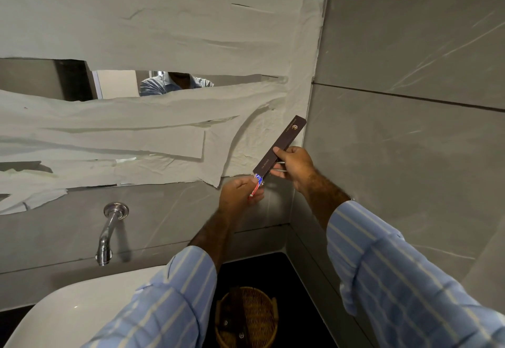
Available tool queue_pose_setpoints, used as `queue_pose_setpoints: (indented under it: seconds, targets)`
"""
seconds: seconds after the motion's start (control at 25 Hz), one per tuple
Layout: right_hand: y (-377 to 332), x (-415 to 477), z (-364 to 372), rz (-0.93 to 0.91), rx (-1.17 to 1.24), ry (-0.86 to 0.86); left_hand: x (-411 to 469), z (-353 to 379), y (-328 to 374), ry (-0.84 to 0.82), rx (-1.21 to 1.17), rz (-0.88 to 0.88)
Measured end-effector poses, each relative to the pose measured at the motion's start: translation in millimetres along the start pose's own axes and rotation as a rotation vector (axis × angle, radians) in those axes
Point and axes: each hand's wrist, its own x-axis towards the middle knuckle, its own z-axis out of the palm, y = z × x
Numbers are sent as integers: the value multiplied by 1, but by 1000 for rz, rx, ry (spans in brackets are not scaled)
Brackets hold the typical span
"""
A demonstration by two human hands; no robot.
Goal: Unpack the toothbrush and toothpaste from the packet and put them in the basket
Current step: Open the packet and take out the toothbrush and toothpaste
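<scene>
Dark brown packet [278, 151]: we clamp it in right hand [293, 166], fingers closed round its lower half, tilted up-right. Left hand [240, 193] fingers pinch the red-blue toothpaste [257, 187] protruding from its lower end. Both forearms raised. Wicker basket [246, 317] below on dark counter [295, 287].

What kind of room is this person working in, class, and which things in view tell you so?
Most likely a bathroom: a chrome tap juts from the tiled wall above a white basin, and a paper-covered mirror hangs over both.
</scene>
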Motion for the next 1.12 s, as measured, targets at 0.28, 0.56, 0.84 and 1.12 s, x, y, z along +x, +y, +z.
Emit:
queue_pose_setpoints:
  seconds: [0.28, 0.56, 0.84, 1.12]
  targets:
    - [-10, 8, -14, -37, -67, 27, 11, -2, 24, -136, 751, 226]
    - [-39, 20, -26, -137, 2, 131, 7, -12, 23, -142, 772, 263]
    - [-46, 11, -38, -263, 35, 223, -6, -37, 2, -55, 672, 117]
    - [-2, -41, -39, -62, -192, 70, -10, -25, 17, -56, 565, 46]
